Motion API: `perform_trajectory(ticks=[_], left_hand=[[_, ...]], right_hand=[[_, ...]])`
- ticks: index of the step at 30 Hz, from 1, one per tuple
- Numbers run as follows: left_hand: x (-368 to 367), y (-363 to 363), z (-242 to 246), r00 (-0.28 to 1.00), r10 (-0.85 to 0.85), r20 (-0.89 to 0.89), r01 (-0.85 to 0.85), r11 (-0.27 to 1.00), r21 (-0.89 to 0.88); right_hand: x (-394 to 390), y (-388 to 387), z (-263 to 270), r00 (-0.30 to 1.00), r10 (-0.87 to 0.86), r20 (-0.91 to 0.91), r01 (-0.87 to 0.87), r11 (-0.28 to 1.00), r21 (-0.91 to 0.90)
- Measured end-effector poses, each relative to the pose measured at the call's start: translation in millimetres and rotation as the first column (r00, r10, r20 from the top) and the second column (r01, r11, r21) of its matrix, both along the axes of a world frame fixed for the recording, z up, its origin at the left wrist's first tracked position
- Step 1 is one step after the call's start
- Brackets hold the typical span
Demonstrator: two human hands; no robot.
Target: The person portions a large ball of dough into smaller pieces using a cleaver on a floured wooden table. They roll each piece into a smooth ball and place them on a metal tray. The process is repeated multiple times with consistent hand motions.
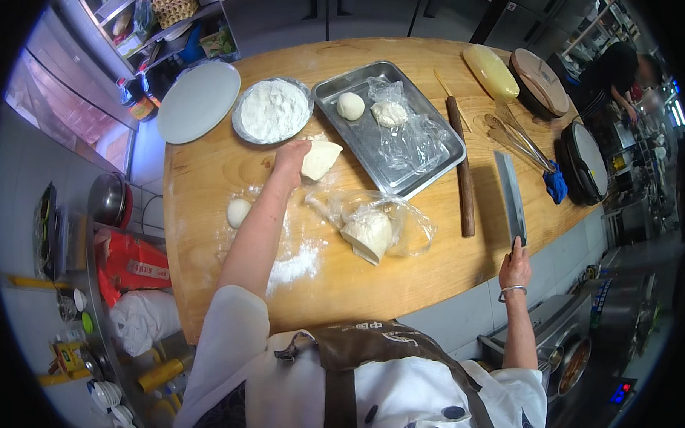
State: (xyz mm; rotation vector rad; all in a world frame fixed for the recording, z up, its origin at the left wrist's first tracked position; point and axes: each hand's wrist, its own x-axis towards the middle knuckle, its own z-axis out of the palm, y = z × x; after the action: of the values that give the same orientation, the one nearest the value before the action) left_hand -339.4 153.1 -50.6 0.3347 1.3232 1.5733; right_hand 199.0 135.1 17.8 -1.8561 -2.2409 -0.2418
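Observation:
My left hand [291,160] grips a cut piece of dough [320,160] over the wooden table, just below a metal bowl of flour [275,110]. In my right hand [514,267] is the handle of a cleaver [510,194], its blade pointing away from me at the table's right side. A larger lump of dough [369,234] with a cut face lies partly in a clear plastic bag [413,225]. A round dough ball [239,212] rests left of my forearm, near scattered flour [295,267]. A steel tray [399,188] holds two more dough pieces [350,106] and crumpled plastic film [413,143].
A wooden rolling pin [464,176] lies right of the tray. Beyond it are tongs [518,131], a yellow bag [490,72] and round pans [589,162]. A grey oval plate [199,103] sits at the back left. Another person [612,80] stands at the far right.

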Motion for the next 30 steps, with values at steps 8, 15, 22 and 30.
perform_trajectory(ticks=[8, 15, 22, 30], left_hand=[[18.1, 8.1, 5.5, 0.788, -0.032, -0.615, -0.043, 0.993, -0.107], [44.8, -53.2, 92.0, 0.456, 0.106, -0.884, -0.11, 0.992, 0.062], [130.7, -198.9, 151.6, -0.246, 0.372, -0.895, 0.365, 0.891, 0.27], [127.2, -337.7, 118.1, -0.191, 0.062, -0.98, 0.072, 0.996, 0.049]], right_hand=[[4.3, 3.2, -56.5, 0.997, -0.072, 0.035, 0.074, 0.994, -0.085], [-95.8, -16.1, 29.3, 0.571, 0.158, -0.806, -0.344, 0.937, -0.06], [-283.1, -61.4, 73.9, 0.082, -0.86, -0.504, -0.992, -0.019, -0.129], [-339.4, -154.1, 36.6, 0.314, -0.803, -0.507, -0.947, -0.302, -0.109]])
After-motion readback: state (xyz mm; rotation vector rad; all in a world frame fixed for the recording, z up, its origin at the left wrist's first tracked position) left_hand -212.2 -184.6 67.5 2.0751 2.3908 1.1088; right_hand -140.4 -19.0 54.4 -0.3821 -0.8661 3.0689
